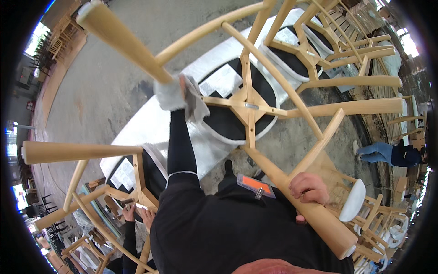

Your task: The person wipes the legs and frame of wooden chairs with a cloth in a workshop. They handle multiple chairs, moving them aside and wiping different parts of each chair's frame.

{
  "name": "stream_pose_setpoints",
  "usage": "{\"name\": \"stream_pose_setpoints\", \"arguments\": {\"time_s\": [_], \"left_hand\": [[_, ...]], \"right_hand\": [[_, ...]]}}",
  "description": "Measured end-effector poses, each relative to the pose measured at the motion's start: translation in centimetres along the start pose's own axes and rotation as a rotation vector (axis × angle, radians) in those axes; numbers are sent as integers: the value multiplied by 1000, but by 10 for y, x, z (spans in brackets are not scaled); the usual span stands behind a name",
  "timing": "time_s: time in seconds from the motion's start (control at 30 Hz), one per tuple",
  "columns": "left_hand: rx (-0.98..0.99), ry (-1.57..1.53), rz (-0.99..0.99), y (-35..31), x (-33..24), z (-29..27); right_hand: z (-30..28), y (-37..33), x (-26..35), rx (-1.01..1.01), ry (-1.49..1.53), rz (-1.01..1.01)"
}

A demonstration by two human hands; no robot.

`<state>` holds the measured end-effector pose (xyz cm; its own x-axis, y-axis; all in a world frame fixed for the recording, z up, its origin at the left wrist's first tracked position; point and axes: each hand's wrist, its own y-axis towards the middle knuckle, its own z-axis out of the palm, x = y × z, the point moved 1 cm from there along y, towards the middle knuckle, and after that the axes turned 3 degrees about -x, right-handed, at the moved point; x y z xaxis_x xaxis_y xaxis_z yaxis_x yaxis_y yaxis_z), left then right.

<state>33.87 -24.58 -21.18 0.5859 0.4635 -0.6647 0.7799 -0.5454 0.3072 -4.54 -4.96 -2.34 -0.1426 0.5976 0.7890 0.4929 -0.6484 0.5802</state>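
Observation:
An upside-down wooden stool [239, 98] with pale legs, a curved ring rail and a black seat underside lies in front of me on a white padded surface [137, 123]. At the base of its far left leg [125, 43], my left hand [183, 89] is closed on a grey-white cloth [171, 93] pressed around the wood; the cloth hides most of the fingers. My right hand [310, 188] curls around the near right leg [326, 223], its thumb showing on the lower side.
Another upturned stool [141, 187] stands at the left, with a co-worker's hands [137, 213] at its centre. More upturned stools [303, 50] line the far right. A person [388, 154] in jeans stands at the right. Stacked chair frames [374, 223] crowd the lower right.

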Motion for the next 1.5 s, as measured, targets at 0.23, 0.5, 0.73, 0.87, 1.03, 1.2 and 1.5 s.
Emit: {"name": "stream_pose_setpoints", "arguments": {"time_s": [0.23,0.5,0.73,0.87,1.03,1.2,1.5], "left_hand": [[560,-63,387,2,61,-17],[-108,0,945,-58,-119,-179],[-246,340,1186,12,-172,-105],[117,120,1230,46,-228,-22],[532,70,998,111,-291,18],[345,257,1343,9,-315,7],[-33,-143,1127,-8,-121,-25]], "right_hand": [[-1,-4,-4,-59,46,-88],[6,-6,-2,-179,11,-160],[4,-6,-1,-141,-7,-143],[2,-1,-7,-168,3,-111],[5,-2,10,-124,85,-225],[-9,-7,-10,-168,-35,-135],[1,0,1,-146,16,-210]]}}
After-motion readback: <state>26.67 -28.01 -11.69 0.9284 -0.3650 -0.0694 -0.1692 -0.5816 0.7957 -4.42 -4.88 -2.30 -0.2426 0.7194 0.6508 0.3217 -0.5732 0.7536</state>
